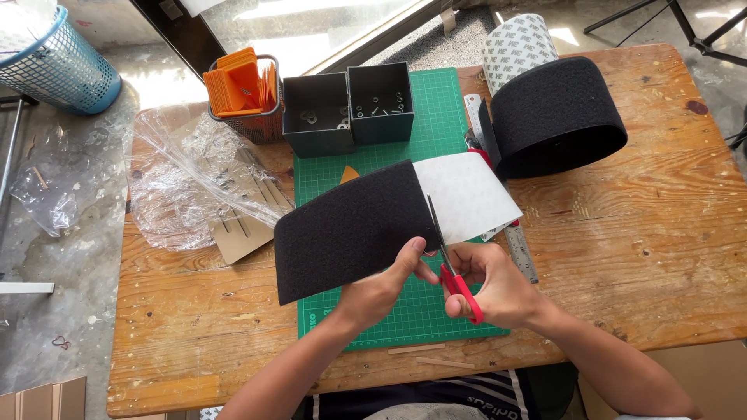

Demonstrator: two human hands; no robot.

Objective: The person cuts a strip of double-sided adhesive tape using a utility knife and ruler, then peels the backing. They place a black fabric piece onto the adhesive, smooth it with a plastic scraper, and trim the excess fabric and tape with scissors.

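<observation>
Your left hand (381, 284) pinches the black felt strip (350, 229) above the green cutting mat (420, 307); your right hand (498, 288) has its grip closed on red-handled scissors (451, 264) cutting the strip's white-backed end.

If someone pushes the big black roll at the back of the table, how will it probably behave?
The black roll lies on its side, resting on its curved face, so a push would probably set it rolling across the wooden table. Its loose strip, held by the left hand, bends easily; the material seems soft, floppy and probably light.
</observation>
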